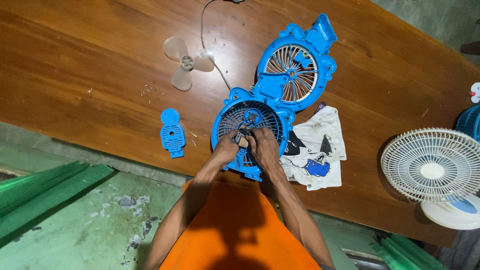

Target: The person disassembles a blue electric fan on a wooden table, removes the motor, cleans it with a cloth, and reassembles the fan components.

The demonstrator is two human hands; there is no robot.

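Hands meet over a round blue fan grille (250,131) that lies flat at the near edge of the wooden counter (90,60). The left hand (227,148) rests on the grille's left half, its grip pinched on a small dark part (243,134) that sits just below the grille's hub. The right hand (264,146) lies on the grille's right half, its fingers curled in against the same part from the other side, so both hands touch it and each other. Whether the part is fixed to the grille cannot be told. Just beyond, touching the grille's far rim, lies a second blue fan housing (296,70) with pale spokes. A loose translucent fan blade (187,62) lies further left, well apart from the hands, with a thin cable (210,55) running past it. A small blue cover plate (172,133) lies left of the grille, and a stained white cloth (317,147) lies to its right. A white table fan (435,167) stands at the right edge.
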